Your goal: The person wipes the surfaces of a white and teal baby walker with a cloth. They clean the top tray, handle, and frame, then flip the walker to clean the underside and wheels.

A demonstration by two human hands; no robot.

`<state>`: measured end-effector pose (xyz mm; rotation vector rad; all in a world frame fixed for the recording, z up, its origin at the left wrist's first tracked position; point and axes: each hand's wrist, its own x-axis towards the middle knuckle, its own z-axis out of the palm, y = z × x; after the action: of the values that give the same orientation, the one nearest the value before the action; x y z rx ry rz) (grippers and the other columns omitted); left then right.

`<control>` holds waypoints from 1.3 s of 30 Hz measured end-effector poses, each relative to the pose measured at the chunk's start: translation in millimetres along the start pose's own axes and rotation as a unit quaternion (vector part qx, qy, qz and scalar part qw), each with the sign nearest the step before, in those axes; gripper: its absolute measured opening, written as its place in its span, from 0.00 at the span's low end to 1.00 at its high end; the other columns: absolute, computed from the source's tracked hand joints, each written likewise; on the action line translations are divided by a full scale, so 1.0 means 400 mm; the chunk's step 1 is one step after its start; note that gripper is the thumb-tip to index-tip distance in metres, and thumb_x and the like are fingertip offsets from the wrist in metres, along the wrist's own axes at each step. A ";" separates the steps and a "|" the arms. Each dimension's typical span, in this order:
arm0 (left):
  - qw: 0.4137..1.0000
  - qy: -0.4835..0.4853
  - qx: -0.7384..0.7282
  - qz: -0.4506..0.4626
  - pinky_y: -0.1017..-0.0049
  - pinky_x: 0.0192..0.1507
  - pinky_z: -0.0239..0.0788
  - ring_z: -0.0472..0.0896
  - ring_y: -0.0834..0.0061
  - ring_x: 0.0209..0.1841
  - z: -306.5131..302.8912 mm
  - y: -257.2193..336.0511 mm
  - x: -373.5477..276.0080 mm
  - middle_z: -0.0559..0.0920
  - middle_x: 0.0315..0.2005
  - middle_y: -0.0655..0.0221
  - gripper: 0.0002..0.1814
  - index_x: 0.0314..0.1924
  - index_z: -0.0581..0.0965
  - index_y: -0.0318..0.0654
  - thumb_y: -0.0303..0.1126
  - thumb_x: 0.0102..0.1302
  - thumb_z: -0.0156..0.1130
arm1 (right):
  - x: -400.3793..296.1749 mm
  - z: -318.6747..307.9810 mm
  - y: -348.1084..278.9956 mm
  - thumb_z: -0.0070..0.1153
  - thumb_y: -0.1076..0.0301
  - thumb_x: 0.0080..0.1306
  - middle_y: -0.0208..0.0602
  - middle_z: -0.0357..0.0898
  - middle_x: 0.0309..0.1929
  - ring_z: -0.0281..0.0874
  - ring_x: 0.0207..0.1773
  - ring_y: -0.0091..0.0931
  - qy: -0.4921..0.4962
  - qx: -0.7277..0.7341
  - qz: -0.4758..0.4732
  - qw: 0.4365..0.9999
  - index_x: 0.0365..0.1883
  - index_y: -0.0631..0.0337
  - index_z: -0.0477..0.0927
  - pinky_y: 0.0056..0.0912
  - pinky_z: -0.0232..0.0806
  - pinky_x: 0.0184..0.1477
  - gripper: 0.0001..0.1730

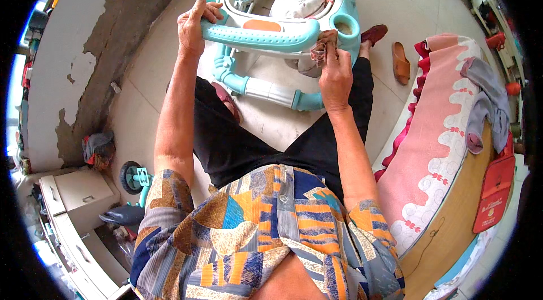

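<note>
A teal and white plastic baby walker (265, 85) stands on the floor between my legs. My left hand (196, 28) grips the left end of its dotted teal handle (263, 37), thumb pointing up. At the handle's right end, my right hand (337, 73) pinches a crumpled, patterned cloth (320, 51) against the walker, just below the round teal cup holder (344, 26). An orange oval patch (262, 25) lies behind the handle. In the walker's oval opening is a white fabric seat (297, 0).
On the right, a pink and white cover (428, 117) drapes a low wooden piece, with grey cloth (488, 96) on it. A brown slipper (401, 63) lies nearby. A small teal-framed ride-on with a black wheel (131, 177) and a cabinet (82, 189) stand at left.
</note>
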<state>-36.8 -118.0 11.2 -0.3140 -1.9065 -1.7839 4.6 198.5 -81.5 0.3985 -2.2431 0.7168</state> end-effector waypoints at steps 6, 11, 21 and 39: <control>0.998 0.037 -0.055 0.013 0.62 0.56 0.69 0.78 0.68 0.31 0.007 -0.012 -0.011 0.77 0.17 0.63 0.26 0.17 0.76 0.34 0.41 0.72 0.54 | 0.017 0.007 0.003 0.56 0.81 0.60 0.41 0.71 0.38 0.75 0.42 0.37 0.007 -0.015 -0.042 0.999 0.58 0.65 0.75 0.38 0.73 0.43 0.24; 0.996 0.077 -0.047 0.005 0.61 0.54 0.67 0.79 0.63 0.36 0.032 -0.016 -0.015 0.77 0.18 0.60 0.26 0.16 0.74 0.34 0.38 0.74 0.52 | 0.056 0.017 0.023 0.55 0.80 0.61 0.41 0.72 0.38 0.74 0.41 0.38 -0.006 -0.031 -0.047 0.998 0.56 0.66 0.75 0.38 0.72 0.42 0.22; 0.989 0.136 0.061 0.002 0.69 0.50 0.66 0.78 0.71 0.38 0.167 0.005 -0.072 0.79 0.21 0.68 0.23 0.21 0.80 0.33 0.40 0.73 0.57 | 0.148 0.043 0.076 0.54 0.72 0.65 0.47 0.72 0.41 0.73 0.47 0.45 -0.025 -0.078 0.008 0.997 0.48 0.65 0.75 0.46 0.70 0.44 0.13; 0.995 -0.080 0.015 -0.060 0.71 0.61 0.59 0.74 0.69 0.55 0.142 0.123 -0.199 0.81 0.50 0.64 0.25 0.56 0.78 0.40 0.48 0.73 0.45 | 0.028 0.047 -0.016 0.52 0.73 0.67 0.47 0.71 0.39 0.74 0.45 0.45 -0.050 0.044 -0.037 0.997 0.51 0.69 0.73 0.47 0.70 0.45 0.15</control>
<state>43.5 -43.2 12.8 -0.3470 -2.1011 -1.8546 -10.4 181.5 -81.8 0.5696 -2.2832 0.7723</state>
